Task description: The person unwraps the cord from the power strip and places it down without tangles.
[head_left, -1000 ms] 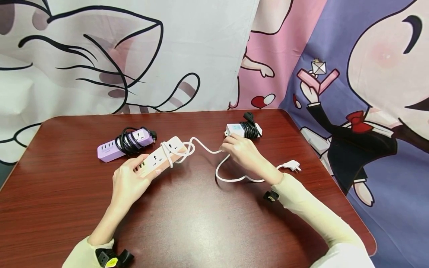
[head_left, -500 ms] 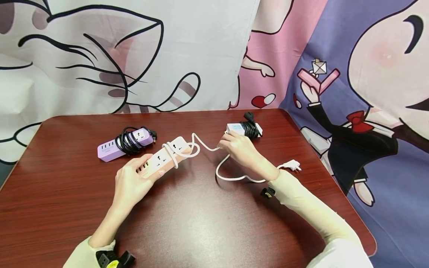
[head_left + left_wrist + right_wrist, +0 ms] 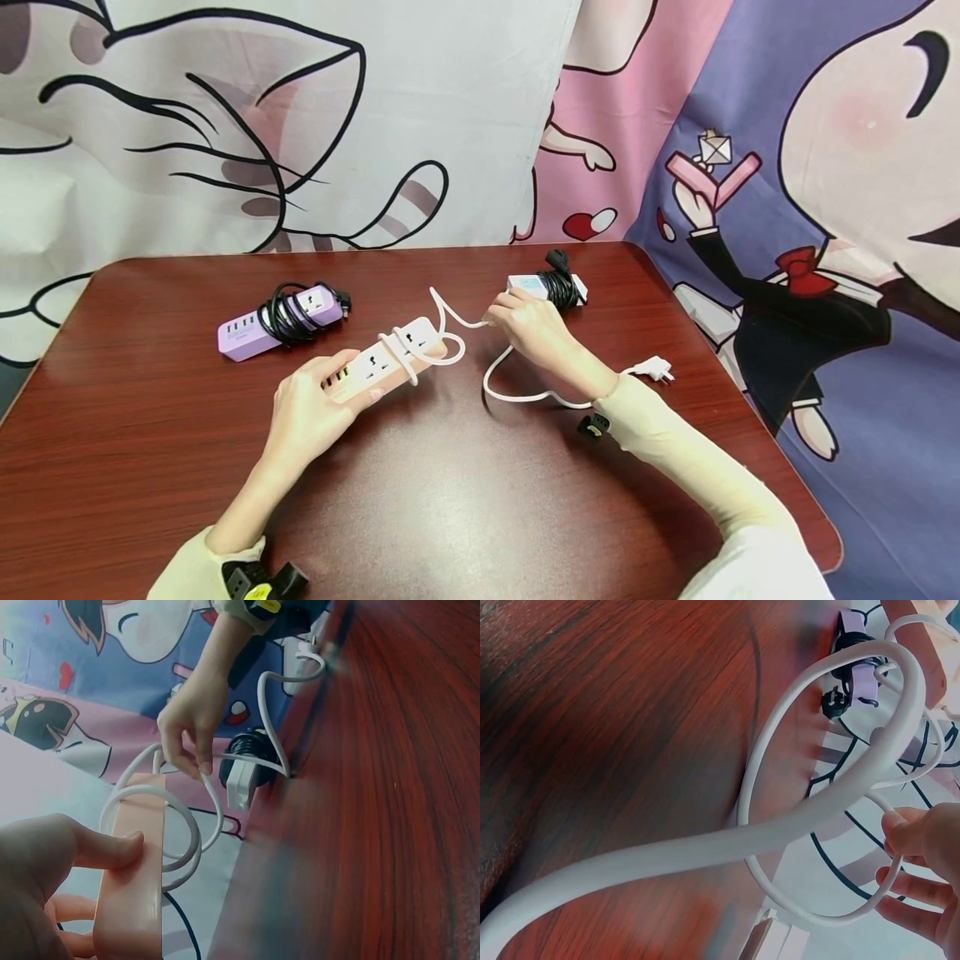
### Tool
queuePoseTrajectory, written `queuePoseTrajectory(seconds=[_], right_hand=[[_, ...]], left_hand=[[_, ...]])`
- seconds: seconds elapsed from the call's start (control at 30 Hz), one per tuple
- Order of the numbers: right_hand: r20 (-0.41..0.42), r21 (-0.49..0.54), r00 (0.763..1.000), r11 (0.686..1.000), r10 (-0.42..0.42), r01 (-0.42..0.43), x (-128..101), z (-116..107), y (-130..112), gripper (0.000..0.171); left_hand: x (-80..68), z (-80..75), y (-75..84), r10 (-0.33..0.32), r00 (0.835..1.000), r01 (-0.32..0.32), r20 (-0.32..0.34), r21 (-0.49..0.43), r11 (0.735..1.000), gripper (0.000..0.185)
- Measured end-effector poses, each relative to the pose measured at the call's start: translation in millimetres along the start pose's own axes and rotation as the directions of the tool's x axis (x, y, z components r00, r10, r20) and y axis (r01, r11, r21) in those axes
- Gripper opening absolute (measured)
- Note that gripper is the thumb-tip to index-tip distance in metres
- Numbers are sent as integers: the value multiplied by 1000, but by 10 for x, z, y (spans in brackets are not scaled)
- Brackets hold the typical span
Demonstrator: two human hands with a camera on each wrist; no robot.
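My left hand (image 3: 311, 408) grips the near end of a pink power strip (image 3: 386, 358), (image 3: 131, 881), lifted a little off the brown table (image 3: 450, 500). A white cord (image 3: 420, 354) is looped around the strip's far half. My right hand (image 3: 525, 325), (image 3: 187, 727) pinches that white cord (image 3: 810, 817) just past the strip's far end. The cord then curves over the table to a white plug (image 3: 651, 368) by my right wrist.
A purple power strip (image 3: 277, 321) wrapped in black cord lies at the back left. A white power strip (image 3: 543, 289) wrapped in black cord sits behind my right hand. Cartoon-print cloth (image 3: 300, 125) hangs behind the table; the table's right edge (image 3: 750, 400) is close.
My left hand has moved the pink strip to the right and nearer. My right hand has drawn the cord up and back, and the loops lie closer round the strip.
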State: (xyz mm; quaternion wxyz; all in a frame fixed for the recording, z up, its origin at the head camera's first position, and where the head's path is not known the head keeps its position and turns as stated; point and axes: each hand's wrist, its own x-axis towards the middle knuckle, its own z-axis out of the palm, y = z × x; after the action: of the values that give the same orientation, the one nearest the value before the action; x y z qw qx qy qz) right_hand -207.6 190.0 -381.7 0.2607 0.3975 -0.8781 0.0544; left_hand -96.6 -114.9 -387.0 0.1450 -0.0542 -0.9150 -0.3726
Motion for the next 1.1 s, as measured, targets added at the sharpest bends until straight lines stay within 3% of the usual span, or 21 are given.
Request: queuePoseTrajectory(seconds=[0.5, 0.83, 1.1], right_hand=[[-12, 9, 997, 997, 75, -75, 31, -14, 13, 6], [-3, 69, 989, 987, 148, -147, 32, -35, 6, 6], [-4, 119, 981, 974, 194, -192, 40, -64, -21, 7]], left_hand=[[26, 27, 36, 1, 982, -10, 190, 45, 999, 49], [35, 52, 12, 19, 978, -37, 207, 80, 996, 47], [35, 38, -21, -10, 976, -19, 220, 126, 992, 49]])
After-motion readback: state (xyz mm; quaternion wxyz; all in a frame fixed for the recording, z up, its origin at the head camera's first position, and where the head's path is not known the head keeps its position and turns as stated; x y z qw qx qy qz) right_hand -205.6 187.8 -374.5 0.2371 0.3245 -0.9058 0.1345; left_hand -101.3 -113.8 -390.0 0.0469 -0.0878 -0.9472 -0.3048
